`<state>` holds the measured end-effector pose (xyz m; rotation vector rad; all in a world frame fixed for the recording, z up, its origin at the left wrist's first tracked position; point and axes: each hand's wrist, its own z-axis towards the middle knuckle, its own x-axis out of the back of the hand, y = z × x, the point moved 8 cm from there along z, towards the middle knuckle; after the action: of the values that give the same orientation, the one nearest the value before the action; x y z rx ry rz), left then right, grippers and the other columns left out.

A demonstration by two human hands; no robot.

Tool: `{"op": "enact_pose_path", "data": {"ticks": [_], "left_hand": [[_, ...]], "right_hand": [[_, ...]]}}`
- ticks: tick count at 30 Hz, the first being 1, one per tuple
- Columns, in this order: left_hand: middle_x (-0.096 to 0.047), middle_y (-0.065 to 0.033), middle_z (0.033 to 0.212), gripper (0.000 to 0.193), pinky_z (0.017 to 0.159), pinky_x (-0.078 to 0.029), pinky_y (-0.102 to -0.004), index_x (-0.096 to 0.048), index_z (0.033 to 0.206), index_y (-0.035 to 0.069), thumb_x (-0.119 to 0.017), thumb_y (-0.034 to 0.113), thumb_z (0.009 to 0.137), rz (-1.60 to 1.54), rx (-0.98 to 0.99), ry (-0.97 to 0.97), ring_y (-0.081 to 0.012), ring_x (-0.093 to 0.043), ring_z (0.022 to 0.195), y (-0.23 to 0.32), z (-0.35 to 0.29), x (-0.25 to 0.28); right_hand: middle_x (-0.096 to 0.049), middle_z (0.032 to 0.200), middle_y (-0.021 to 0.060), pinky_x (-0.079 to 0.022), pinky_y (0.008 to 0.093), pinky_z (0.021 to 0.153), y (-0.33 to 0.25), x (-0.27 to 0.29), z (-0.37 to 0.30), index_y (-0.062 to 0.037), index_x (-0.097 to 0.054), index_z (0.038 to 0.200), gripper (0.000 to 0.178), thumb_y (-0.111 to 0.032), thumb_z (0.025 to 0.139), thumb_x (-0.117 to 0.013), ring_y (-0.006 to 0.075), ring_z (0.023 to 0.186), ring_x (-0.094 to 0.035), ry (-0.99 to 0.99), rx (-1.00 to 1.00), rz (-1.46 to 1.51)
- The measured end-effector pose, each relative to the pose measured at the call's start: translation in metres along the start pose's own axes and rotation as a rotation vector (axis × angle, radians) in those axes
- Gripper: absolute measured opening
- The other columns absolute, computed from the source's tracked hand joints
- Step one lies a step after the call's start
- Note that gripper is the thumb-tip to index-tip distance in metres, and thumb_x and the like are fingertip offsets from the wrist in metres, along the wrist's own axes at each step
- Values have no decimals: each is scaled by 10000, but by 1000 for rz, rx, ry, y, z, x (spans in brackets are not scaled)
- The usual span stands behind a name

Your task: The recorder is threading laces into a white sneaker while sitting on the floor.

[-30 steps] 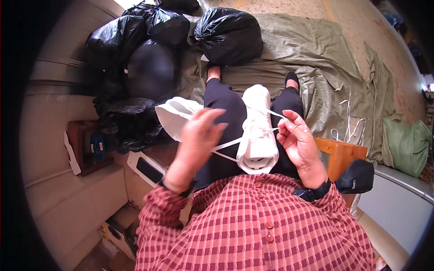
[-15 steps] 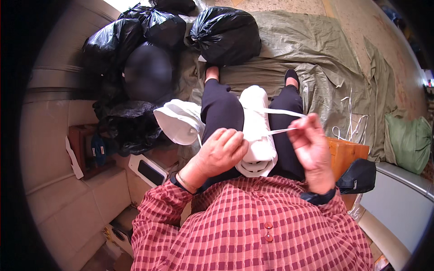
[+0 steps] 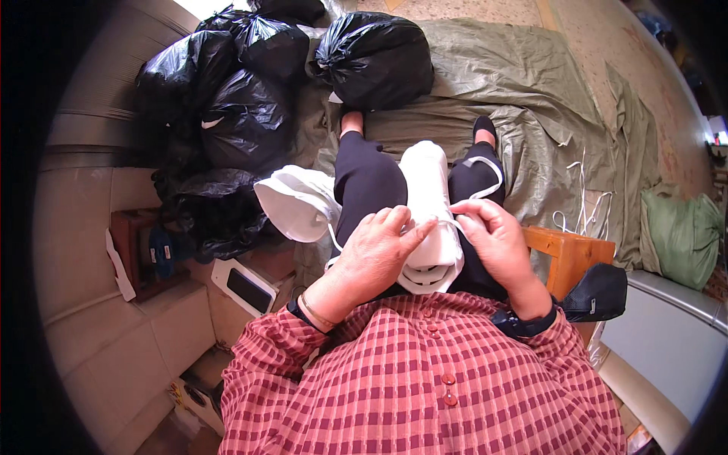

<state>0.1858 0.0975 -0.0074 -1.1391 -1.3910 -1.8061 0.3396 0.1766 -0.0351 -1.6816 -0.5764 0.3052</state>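
A long, rounded white bundle [image 3: 429, 182] lies between my thighs, with slots in its near end. It looks like nested soft white pieces, but I cannot make out their kind. My right hand [image 3: 497, 241] is closed in a pinch on a thin white strap [image 3: 493, 168] at the bundle's right side; the strap's loose length curls over my right knee. My left hand [image 3: 373, 252] is at the bundle's left side, fingers curled and thumb toward it; what it pinches, if anything, is hidden. Further white cap-like pieces [image 3: 297, 203] sit by my left thigh, with a strap hanging from them.
Full black plastic bags [image 3: 371, 62] stand ahead and to the left. A green-grey tarp [image 3: 516, 68] covers the floor. At right are a wooden stool [image 3: 569, 254], a dark pouch [image 3: 597, 294], loose white cords [image 3: 582, 208] and a green sack [image 3: 682, 231].
My right hand has come left and down to the bundle; the strap that was stretched out from it now curls loose over my knee. My left hand has moved in closer, its thumb reaching forward.
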Motion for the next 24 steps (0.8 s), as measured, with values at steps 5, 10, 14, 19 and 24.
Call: {"op": "enact_pose_path", "data": {"ticks": [5,10,14,19,24], "left_hand": [[-536,-91,1000,530,825,-489,-377,-647,1342,175,-631,71,822,34,9,-101,-260,-593,957,6,9,4],[-569,-116,950,497,748,-520,-396,-639,1321,122,-628,3,839,-115,-4,-36,-301,-629,872,-1,-4,1],[-611,-165,941,273,702,-537,-424,-627,1180,22,-597,-5,910,-405,141,185,-369,-652,817,-16,-14,7],[-615,-177,942,167,702,-537,-429,-611,1092,-6,-592,12,927,-399,175,182,-379,-656,823,-18,-13,8],[-619,-150,912,114,685,-530,-427,-604,1030,12,-614,27,917,-388,244,142,-354,-657,818,-20,-16,1]], "right_hand": [[-644,917,144,-530,364,784,-31,-17,14,-7,-682,1012,135,-71,893,-679,294,864,-661,-36,258,-546],[-629,890,138,-523,398,745,-46,-24,20,-11,-656,925,114,-90,855,-700,326,838,-645,-182,275,-746],[-632,882,159,-526,439,752,-48,-29,24,-27,-650,929,149,-150,852,-687,359,861,-653,-282,287,-812],[-662,788,103,-518,403,666,-33,-29,42,-9,-694,925,161,-152,850,-705,302,708,-649,-371,205,-736],[-611,713,-56,-345,211,488,30,-15,29,-45,-742,955,185,-226,923,-725,39,565,-483,-509,-672,175]]}}
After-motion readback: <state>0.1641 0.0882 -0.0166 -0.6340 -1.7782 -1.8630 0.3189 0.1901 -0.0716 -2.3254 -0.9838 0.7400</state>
